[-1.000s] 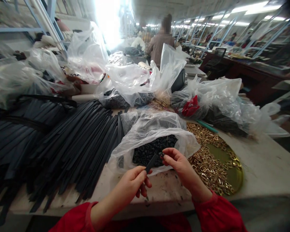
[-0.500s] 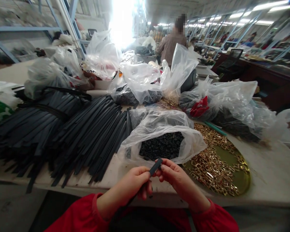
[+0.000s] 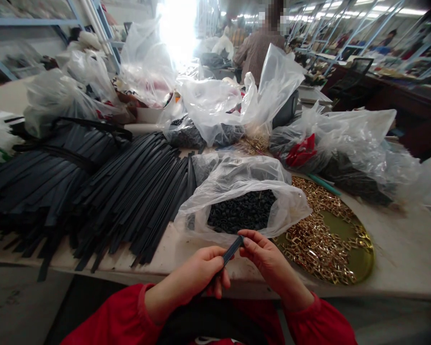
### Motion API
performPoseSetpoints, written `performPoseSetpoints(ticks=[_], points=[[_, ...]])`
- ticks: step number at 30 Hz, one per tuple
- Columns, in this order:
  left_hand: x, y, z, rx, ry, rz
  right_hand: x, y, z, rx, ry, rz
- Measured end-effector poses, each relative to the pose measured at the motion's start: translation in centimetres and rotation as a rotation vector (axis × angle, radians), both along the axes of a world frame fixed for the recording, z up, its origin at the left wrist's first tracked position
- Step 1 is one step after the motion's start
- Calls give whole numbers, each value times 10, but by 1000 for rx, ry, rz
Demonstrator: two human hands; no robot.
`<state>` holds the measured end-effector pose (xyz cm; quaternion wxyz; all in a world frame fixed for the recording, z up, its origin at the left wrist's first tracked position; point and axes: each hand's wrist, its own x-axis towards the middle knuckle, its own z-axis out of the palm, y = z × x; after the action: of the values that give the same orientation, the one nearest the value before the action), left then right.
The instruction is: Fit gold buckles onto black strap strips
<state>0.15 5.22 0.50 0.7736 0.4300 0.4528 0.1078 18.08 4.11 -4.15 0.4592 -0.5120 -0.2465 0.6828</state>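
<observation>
A short run of black strap [image 3: 232, 250] shows just below the centre of the frame, bridging the gap between the two hands. Its long axis slants from lower left to upper right, so from the left hand [image 3: 205, 267] it points up and away, and from the right hand [image 3: 261, 253] it lies to the left. The left thumb presses it against the curled fingers at its lower part; below that it passes out of sight, and where it ends cannot be told. The right thumb and fingertips pinch the upper tip, so neither hand is nearer: both are on it, one at each end of the visible run. Whether a small loop is also caught at the right fingertips is too small and dark to tell.

The strap's tip points towards the open bag [image 3: 290, 208] in the middle of the frame, whose black loops [image 3: 242, 211] lie just above the hands. The right hand is the nearer one to the tray [image 3: 341, 225] of gold buckles [image 3: 319, 254] at lower right. The pile of straps [image 3: 136, 191] spreads at left, its closest ends on the left hand's side.
</observation>
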Motion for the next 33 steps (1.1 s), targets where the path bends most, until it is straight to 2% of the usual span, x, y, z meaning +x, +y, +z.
performPoseSetpoints(ticks=[7, 10, 13, 16, 18, 21, 23, 25, 26, 28, 29, 31, 33], points=[[0, 4, -3, 350, 242, -161, -7, -6, 2, 134, -220, 165], [-1, 2, -3, 477, 265, -218, -12, -11, 4, 239, -321, 263], [-4, -4, -1, 442, 203, -226, -11, -14, 5, 231, -285, 272], [-6, -12, 0, 296, 156, -223, -7, -17, 5, 173, -203, 117], [-5, -15, 0, 289, 163, -185, -11, -22, 4, 171, -165, 68], [1, -20, -4, 359, 129, -100, -21, -34, 1, 175, -92, 149], [2, -22, -7, 383, 86, -93, -19, -39, 0, 224, -140, 205], [1, -23, -9, 378, 76, -108, 1, -39, 3, 316, -389, 203], [0, -24, -9, 370, 80, -111, 17, -37, 6, 356, -602, 189], [0, -25, -8, 356, 97, -112, 56, -30, 12, 353, -1187, 162], [1, -26, -6, 342, 110, -114, 74, -24, 14, 288, -1520, 163], [7, -29, -4, 307, 137, -114, 104, -13, 16, 213, -1712, 122], [15, -30, -3, 287, 155, -105, 117, -3, 12, 161, -1793, 110]])
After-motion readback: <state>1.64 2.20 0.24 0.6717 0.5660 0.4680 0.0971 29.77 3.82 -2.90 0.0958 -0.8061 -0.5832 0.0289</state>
